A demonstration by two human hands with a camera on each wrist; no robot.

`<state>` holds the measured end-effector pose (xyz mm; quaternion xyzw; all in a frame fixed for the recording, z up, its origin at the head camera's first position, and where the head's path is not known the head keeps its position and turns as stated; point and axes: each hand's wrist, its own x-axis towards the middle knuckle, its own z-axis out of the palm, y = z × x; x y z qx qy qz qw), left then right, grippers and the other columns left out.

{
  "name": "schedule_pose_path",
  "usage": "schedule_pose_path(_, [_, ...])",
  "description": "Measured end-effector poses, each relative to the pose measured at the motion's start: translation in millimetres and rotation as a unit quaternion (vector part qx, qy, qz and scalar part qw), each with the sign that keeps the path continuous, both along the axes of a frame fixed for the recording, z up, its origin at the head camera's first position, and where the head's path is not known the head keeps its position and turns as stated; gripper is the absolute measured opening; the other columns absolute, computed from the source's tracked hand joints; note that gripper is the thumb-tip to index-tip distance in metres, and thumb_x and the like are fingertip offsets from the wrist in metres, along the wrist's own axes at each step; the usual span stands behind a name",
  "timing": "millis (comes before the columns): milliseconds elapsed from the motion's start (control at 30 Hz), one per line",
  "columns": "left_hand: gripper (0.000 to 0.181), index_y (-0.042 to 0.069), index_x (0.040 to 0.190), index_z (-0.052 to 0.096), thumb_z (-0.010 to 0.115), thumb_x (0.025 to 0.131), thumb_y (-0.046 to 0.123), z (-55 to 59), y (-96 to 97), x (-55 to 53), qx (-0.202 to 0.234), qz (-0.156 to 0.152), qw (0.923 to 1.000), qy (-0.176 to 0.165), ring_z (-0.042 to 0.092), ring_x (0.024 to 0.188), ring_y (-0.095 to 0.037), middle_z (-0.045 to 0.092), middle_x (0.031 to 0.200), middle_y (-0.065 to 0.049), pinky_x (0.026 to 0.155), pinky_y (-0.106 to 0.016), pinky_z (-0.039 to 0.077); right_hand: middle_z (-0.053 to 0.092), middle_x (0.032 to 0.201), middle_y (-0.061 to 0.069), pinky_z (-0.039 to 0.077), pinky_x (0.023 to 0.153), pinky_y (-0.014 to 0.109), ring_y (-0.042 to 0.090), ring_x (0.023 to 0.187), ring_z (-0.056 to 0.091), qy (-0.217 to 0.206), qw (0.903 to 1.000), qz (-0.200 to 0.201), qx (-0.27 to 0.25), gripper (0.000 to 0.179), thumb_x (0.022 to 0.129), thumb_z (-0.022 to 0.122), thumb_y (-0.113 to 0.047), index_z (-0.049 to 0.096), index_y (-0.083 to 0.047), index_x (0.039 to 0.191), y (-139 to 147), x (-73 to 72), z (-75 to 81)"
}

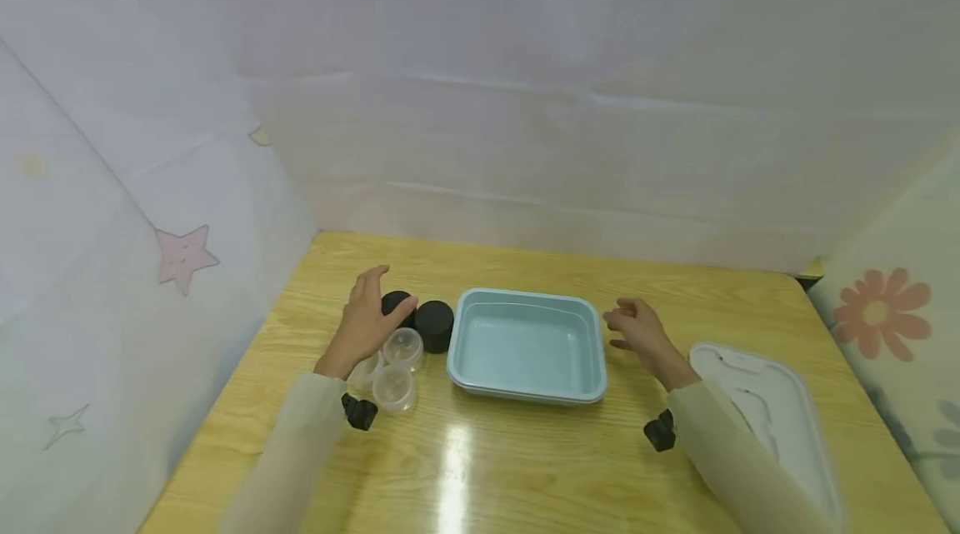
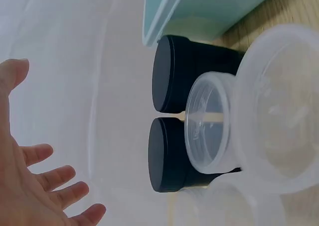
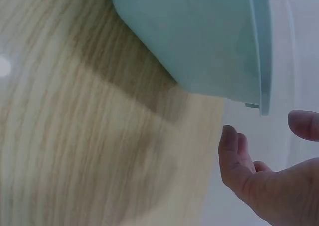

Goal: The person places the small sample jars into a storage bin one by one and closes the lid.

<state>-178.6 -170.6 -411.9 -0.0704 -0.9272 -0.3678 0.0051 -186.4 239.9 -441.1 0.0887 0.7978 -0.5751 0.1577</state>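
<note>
Hovering near the black containers (image 1: 434,327), the left hand (image 1: 363,326) shows spread fingers; the right hand (image 1: 642,334) (fingers loosely bent, thumb apart) hangs just beside the blue basin (image 1: 525,351) on the table (image 1: 555,476)

In the head view, the left hand (image 1: 363,327) hides part of the left black container (image 1: 394,301) and leftmost clear cup (image 1: 367,372); the right sleeve (image 1: 738,455) covers part of the white tray (image 1: 791,413). The near edge of the tabletop (image 1: 540,467) is cut off. Both wrist views crop the blue basin (image 1: 525,351); the right one also crops the right hand (image 1: 643,336).
</note>
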Motion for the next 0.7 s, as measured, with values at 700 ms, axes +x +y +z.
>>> schedule_pose_path(700, [0.065, -0.002, 0.14, 0.03, 0.063, 0.091, 0.024, -36.1, -3.4, 77.7, 0.155, 0.071, 0.9854, -0.003, 0.036, 0.124, -0.039, 0.034, 0.138, -0.025, 0.101, -0.056, 0.035, 0.059, 0.101, 0.004, 0.056, 0.069, 0.026, 0.008, 0.078, 0.059, -0.015, 0.9996, -0.021, -0.014, 0.052, 0.099, 0.049, -0.022, 0.034, 0.008, 0.139, -2, 10.1, -14.6])
